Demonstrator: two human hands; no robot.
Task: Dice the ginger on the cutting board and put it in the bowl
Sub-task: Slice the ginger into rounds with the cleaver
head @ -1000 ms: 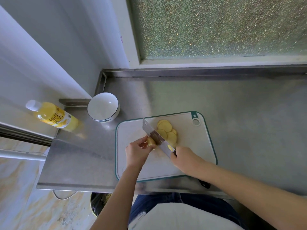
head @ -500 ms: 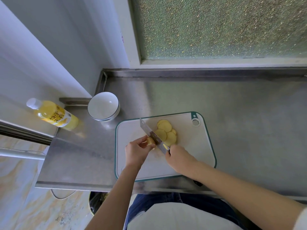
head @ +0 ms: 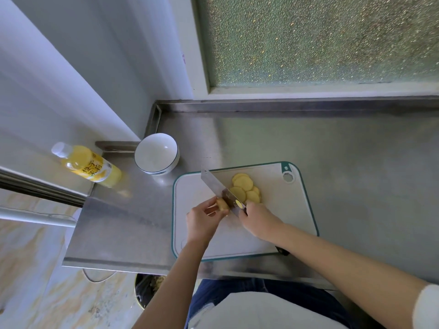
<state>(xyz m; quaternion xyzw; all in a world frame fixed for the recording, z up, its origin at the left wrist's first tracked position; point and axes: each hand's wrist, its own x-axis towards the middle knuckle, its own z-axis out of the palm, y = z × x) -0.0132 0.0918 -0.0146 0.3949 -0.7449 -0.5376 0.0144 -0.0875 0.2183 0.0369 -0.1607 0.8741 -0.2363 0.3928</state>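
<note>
On the cutting board [head: 273, 186], about five round pale-yellow ginger slices [head: 243, 184]; left hand [head: 202, 222] pinches one stub [head: 222, 204], right hand [head: 259, 219] grips one knife [head: 213, 184].

Steel counter [head: 344, 162] carries cutting board [head: 280, 186], white bowl [head: 155, 154], yellow bottle [head: 88, 166]

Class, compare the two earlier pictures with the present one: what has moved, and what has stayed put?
The knife, gripped by the right hand, edged slightly left across the cutting board towards the left hand. Nothing was taken or let go: that hand still pinches the ginger piece. Slices, bowl and bottle stayed put.
</note>
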